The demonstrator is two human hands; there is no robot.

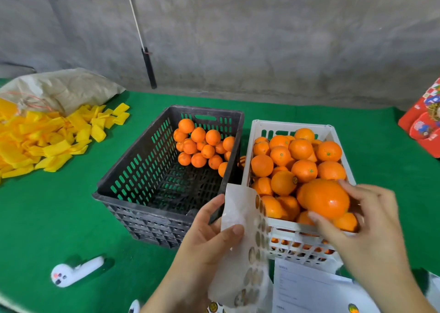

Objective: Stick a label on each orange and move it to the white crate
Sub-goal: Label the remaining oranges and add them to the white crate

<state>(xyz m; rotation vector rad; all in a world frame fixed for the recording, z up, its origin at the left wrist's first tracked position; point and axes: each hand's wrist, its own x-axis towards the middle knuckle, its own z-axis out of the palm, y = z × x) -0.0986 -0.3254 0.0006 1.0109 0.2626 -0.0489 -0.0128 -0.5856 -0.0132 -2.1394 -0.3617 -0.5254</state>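
Observation:
My right hand (364,222) grips a large orange (323,197) over the near right corner of the white crate (290,124), which is piled with several oranges (301,149). One of them shows a small round label (295,180). My left hand (209,236) pinches a white backing sheet of round labels (242,248) between thumb and fingers, just left of the crate's near corner. The black crate (142,160) stands to the left of the white one and holds several smaller oranges (202,143) heaped in its far right corner.
A heap of yellow foam sleeves (45,141) and a brown paper sack (64,86) lie on the green table cover (47,208) at the left. A small white device (73,272) sits near left. Printed paper (307,289) lies near me, red boxes (423,122) at right.

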